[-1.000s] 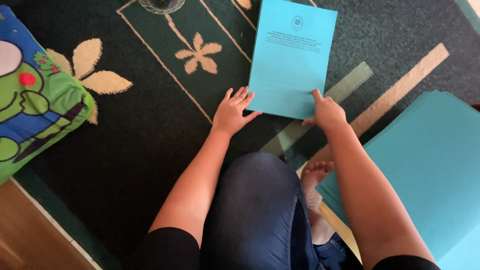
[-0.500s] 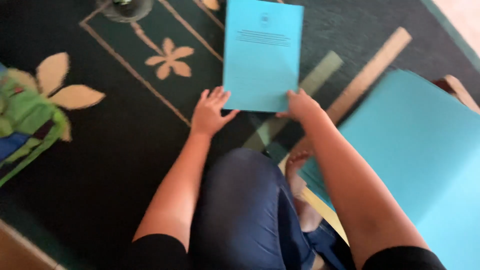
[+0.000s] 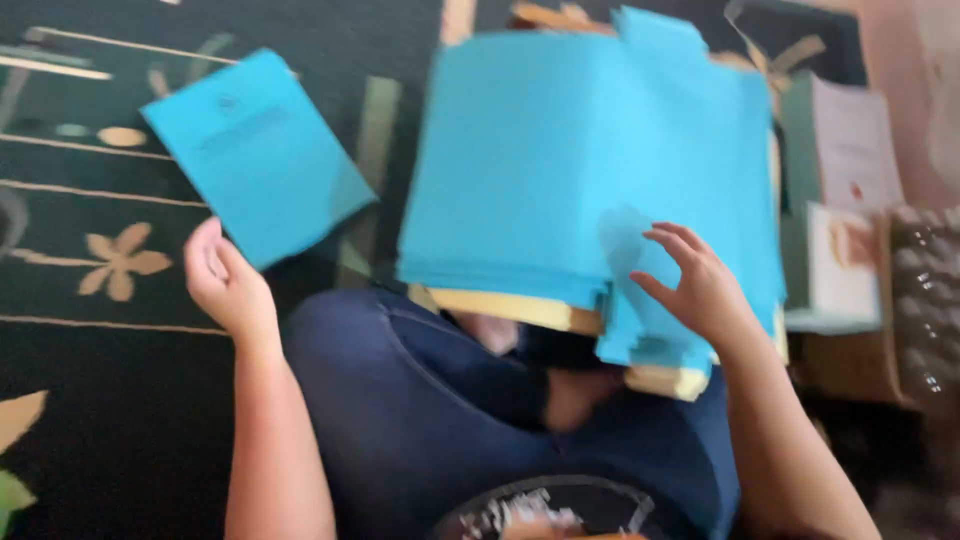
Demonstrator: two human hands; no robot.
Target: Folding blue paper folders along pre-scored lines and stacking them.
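I sit on a dark carpet with my legs in blue jeans folded in front of me. A single light-blue booklet (image 3: 258, 152) lies on the carpet to the left. My left hand (image 3: 222, 282) rests at its near corner, fingers loosely curled, holding nothing. To the right stands a thick stack of light-blue booklets (image 3: 590, 160). My right hand (image 3: 697, 285) hovers over the stack's near right corner with fingers spread, fingertips at the top sheet. The picture is blurred by motion.
The dark green carpet (image 3: 90, 240) has beige flower and stripe patterns. At the right edge stand white and green boxes or books (image 3: 838, 190) and a brown carton (image 3: 905, 320). My bare foot shows under the stack.
The view has swung right, bringing the blue stack to the centre. My right hand has left the single booklet and moved onto the stack. My left hand stays by the booklet's corner.
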